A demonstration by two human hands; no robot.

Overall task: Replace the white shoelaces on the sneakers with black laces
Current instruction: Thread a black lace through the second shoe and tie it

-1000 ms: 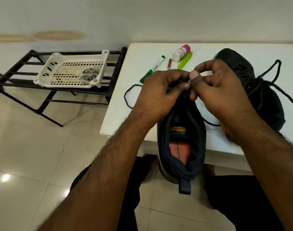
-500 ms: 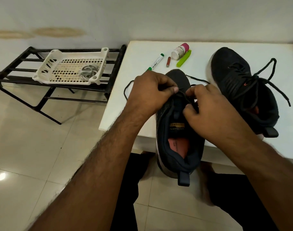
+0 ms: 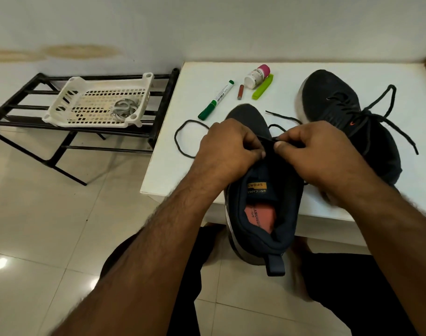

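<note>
Black lace (image 3: 271, 139) pinched by both hands (image 3: 270, 149) over sneaker (image 3: 262, 202); marker (image 3: 216, 99) beyond.

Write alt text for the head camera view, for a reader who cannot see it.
Two bare hands, left hand and right hand, pinch a thin black shoelace over the tongue of a dark navy fabric sneaker hanging off a white table. A second, already laced dark sneaker lies on the table to the right.
</note>
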